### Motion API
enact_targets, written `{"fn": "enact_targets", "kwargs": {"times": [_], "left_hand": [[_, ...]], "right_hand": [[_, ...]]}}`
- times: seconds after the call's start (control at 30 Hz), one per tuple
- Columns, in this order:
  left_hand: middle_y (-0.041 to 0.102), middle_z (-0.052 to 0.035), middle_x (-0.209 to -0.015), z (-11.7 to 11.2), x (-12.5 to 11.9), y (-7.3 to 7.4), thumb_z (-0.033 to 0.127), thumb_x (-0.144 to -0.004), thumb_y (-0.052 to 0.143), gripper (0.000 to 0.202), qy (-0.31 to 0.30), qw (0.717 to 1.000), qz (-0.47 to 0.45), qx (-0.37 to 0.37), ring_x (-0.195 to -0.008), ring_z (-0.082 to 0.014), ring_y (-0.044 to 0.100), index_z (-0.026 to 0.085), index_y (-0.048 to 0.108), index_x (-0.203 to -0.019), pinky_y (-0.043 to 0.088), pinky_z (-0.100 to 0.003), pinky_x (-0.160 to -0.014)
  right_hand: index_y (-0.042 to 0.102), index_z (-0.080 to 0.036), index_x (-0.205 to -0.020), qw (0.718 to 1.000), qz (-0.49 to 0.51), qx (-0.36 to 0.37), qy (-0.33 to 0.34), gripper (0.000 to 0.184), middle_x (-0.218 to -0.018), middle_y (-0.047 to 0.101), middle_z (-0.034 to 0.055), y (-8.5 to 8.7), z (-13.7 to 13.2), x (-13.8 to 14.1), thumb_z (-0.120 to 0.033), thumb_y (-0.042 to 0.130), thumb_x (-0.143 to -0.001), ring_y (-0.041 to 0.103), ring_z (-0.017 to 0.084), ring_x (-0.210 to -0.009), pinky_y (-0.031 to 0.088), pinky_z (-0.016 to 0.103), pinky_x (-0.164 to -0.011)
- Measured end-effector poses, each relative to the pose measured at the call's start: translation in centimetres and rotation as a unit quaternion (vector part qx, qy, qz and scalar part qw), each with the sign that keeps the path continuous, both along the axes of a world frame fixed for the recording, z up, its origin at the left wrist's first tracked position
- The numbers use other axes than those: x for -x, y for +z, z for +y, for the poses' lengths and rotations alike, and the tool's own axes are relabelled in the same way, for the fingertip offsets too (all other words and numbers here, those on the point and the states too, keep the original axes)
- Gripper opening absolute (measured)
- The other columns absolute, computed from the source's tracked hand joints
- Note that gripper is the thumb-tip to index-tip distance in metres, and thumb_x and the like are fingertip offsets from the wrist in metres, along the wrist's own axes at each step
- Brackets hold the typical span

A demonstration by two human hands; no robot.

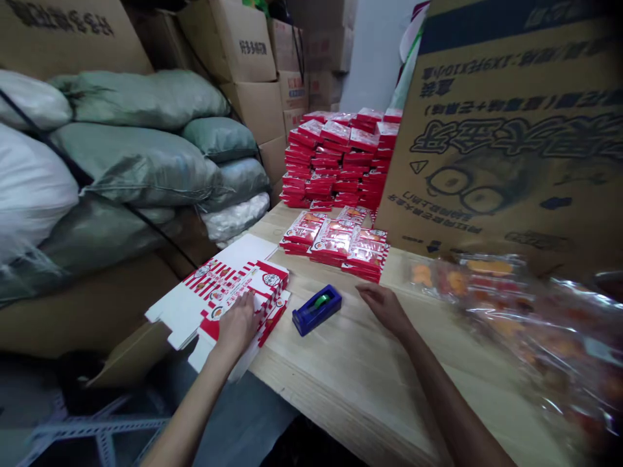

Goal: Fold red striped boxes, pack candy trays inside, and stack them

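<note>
The left hand (236,327) lies open and flat on a red-and-white printed carton blank (219,282) at the lower-left edge of the table, gripping nothing. The right hand (384,308), fingers relaxed, rests empty on the wooden table (350,383) near a blue tape dispenser (316,310). The blank looks light and stiff, best taken by its edges.

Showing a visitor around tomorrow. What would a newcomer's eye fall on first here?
A tall stack of red-and-white cartons rises at the back of the wooden table, beside a large printed cardboard box on the right. Bulging woven sacks pile up on the left, and a blue tape dispenser sits between the left hand and right hand.
</note>
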State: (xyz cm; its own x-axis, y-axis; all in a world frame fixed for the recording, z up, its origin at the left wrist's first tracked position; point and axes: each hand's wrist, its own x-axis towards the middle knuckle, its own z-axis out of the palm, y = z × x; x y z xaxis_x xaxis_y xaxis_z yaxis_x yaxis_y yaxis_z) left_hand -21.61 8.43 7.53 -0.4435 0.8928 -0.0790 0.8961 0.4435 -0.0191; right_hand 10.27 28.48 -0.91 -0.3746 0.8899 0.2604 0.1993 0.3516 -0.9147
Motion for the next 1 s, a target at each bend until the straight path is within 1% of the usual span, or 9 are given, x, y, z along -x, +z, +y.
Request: {"fn": "enact_targets", "kwargs": {"times": [0.17,0.27,0.33,0.4,0.53,0.6,0.73,0.87,1.0], "left_hand": [[0.074,-0.021,-0.122,-1.4,-0.6,2.3,0.021,-0.102,0.042,0.041,-0.004,1.0,0.016,-0.024,-0.108,-0.0324,0.073,0.015,0.058,-0.139,0.056,-0.042,-0.087],[0.077,-0.0149,-0.115,-3.3,-2.3,4.5,0.023,-0.104,0.039,0.044,-0.037,0.986,-0.019,-0.163,-0.102,-0.0294,0.074,0.019,0.058,-0.143,0.055,-0.039,-0.086],[0.079,-0.0114,-0.11,-4.6,-4.8,5.8,0.031,-0.104,0.045,0.04,-0.073,0.939,-0.138,-0.308,-0.097,-0.0265,0.074,0.02,0.064,-0.137,0.055,-0.035,-0.084],[0.08,-0.0091,-0.103,-5.4,-7.9,6.4,0.04,-0.103,0.049,0.039,-0.081,0.864,-0.345,-0.358,-0.087,-0.0235,0.074,0.019,0.069,-0.129,0.056,-0.031,-0.076],[0.079,-0.0107,-0.105,-5.6,-13.6,4.3,0.05,-0.103,0.047,0.046,-0.07,0.717,-0.661,-0.208,-0.083,-0.0246,0.075,0.018,0.065,-0.132,0.059,-0.035,-0.073],[0.076,-0.0134,-0.119,-5.2,-15.4,2.7,0.047,-0.103,0.049,0.046,-0.113,0.733,-0.643,-0.192,-0.098,-0.0275,0.074,0.019,0.061,-0.138,0.059,-0.04,-0.083],[0.055,-0.0156,-0.148,-3.6,-17.1,2.0,0.03,-0.099,0.06,0.052,-0.266,0.828,-0.37,-0.327,-0.135,-0.0309,0.053,0.022,0.048,-0.149,0.043,-0.049,-0.112],[0.062,-0.0138,-0.132,-1.6,-18.2,3.1,0.027,-0.098,0.062,0.041,-0.429,0.825,-0.276,-0.245,-0.127,-0.0297,0.053,0.021,0.054,-0.137,0.041,-0.049,-0.109],[0.064,-0.0116,-0.117,-0.7,-19.4,2.7,0.032,-0.095,0.067,0.033,-0.449,0.818,-0.32,-0.164,-0.115,-0.0287,0.055,0.02,0.058,-0.125,0.043,-0.05,-0.105]], "right_hand": [[0.081,-0.024,-0.098,0.998,0.026,0.045,0.021,0.036,-0.103,0.082,0.0114,0.7,-8.3,-1.7,-0.056,0.067,-0.088,0.076,0.032,-0.097,0.061,0.048,-0.089],[0.081,-0.026,-0.1,0.99,0.075,0.117,0.01,0.035,-0.103,0.082,0.0108,1.6,-12.9,-1.9,-0.057,0.07,-0.087,0.076,0.032,-0.1,0.06,0.05,-0.093],[0.079,-0.027,-0.109,0.97,0.145,0.197,0.004,0.038,-0.109,0.081,0.0097,2.6,-15.5,-1.6,-0.055,0.077,-0.084,0.074,0.032,-0.109,0.055,0.053,-0.103],[0.071,-0.032,-0.127,0.942,0.219,0.256,-0.005,0.051,-0.124,0.077,0.0073,3.8,-17.5,-1.5,-0.052,0.081,-0.081,0.07,0.03,-0.12,0.051,0.053,-0.109],[0.062,-0.036,-0.137,0.878,0.327,0.349,0.007,0.058,-0.139,0.069,0.0054,6.0,-20.3,-3.0,-0.051,0.079,-0.084,0.07,0.03,-0.12,0.055,0.052,-0.104],[0.068,-0.032,-0.129,0.864,0.33,0.381,0.011,0.05,-0.132,0.073,0.0078,6.1,-21.6,-4.5,-0.051,0.079,-0.085,0.072,0.033,-0.116,0.057,0.054,-0.1],[0.071,-0.028,-0.125,0.882,0.273,0.383,-0.029,0.046,-0.129,0.075,0.0077,4.8,-24.2,-7.1,-0.051,0.078,-0.085,0.067,0.035,-0.125,0.051,0.055,-0.107],[0.069,-0.03,-0.13,0.898,0.228,0.374,-0.034,0.049,-0.138,0.07,0.0062,3.8,-26.4,-8.3,-0.051,0.077,-0.086,0.06,0.033,-0.134,0.042,0.054,-0.117],[0.065,-0.032,-0.136,0.894,0.243,0.37,-0.074,0.057,-0.145,0.065,0.005,4.0,-27.3,-8.6,-0.051,0.079,-0.084,0.054,0.03,-0.141,0.036,0.052,-0.121]]}}
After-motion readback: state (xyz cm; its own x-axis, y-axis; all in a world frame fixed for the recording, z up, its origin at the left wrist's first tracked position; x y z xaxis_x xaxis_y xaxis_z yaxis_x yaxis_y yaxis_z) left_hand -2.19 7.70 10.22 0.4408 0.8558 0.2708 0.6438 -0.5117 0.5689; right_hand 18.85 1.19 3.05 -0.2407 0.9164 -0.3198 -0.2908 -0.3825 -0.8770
